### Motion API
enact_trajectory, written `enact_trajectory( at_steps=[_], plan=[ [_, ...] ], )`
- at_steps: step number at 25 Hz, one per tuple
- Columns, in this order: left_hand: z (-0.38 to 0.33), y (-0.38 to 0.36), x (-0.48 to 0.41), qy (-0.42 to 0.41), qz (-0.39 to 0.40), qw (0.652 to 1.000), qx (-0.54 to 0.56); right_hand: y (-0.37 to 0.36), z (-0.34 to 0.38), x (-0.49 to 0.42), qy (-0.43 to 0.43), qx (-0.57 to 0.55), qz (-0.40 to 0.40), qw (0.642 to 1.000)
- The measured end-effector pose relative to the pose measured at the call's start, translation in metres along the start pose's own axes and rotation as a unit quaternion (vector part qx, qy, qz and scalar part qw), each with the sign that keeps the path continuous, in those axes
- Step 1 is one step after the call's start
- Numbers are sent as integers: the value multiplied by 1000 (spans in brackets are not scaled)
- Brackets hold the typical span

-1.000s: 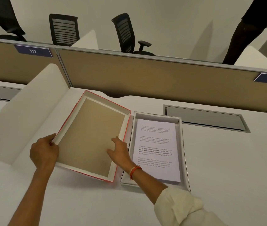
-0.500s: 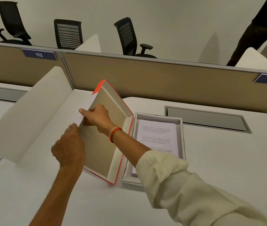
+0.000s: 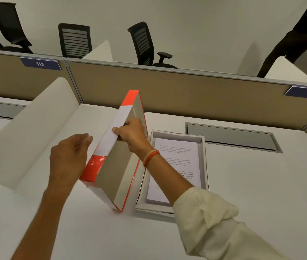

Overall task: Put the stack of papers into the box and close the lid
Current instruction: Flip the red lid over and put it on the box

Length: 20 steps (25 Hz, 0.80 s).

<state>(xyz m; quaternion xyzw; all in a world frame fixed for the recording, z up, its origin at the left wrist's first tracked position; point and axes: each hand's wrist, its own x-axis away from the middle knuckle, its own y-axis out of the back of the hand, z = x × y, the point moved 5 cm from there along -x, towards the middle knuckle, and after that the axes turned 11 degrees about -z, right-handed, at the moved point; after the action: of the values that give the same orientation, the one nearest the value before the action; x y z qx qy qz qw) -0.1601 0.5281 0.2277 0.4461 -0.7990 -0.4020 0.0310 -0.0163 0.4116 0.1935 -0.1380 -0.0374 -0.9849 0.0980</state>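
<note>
Since a second ago the lid [image 3: 115,162] has swung from lying flat to standing nearly on edge beside the box [image 3: 204,145], its red-and-white rim up. My right hand [image 3: 130,134] pinches that top rim; my left hand [image 3: 70,154] hovers open just beside it, holding nothing. I'd tip it rightward and square it over the box before lowering. Printed white papers [image 3: 177,162] already lie flat inside the grey box.

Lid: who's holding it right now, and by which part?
The right hand grips the lid by its raised upper long edge, fingers inside. The left hand is open beside it, holding nothing.
</note>
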Motion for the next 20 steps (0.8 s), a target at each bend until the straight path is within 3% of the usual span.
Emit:
enact_trajectory(
  at_steps=[3,8,11,14,16,18,20],
  plan=[
    [34,-49,-14,68,100,989,83,35,1,6,-17,-23,-9,1000],
    [82,-139,6,157,252,949,105,85,20,33,-12,-59,13,998],
    [80,-171,37,270,364,864,220,118,24,41,-15,-96,36,995],
    [68,-187,58,318,397,798,323,157,16,43,-24,-152,43,987],
    [57,-192,67,296,392,797,352,189,5,42,-23,-160,18,987],
    [44,-189,71,236,360,840,332,222,-10,42,-12,-95,-24,995],
    [37,-188,74,206,311,883,287,245,-32,41,-5,50,-64,997]
  ],
)
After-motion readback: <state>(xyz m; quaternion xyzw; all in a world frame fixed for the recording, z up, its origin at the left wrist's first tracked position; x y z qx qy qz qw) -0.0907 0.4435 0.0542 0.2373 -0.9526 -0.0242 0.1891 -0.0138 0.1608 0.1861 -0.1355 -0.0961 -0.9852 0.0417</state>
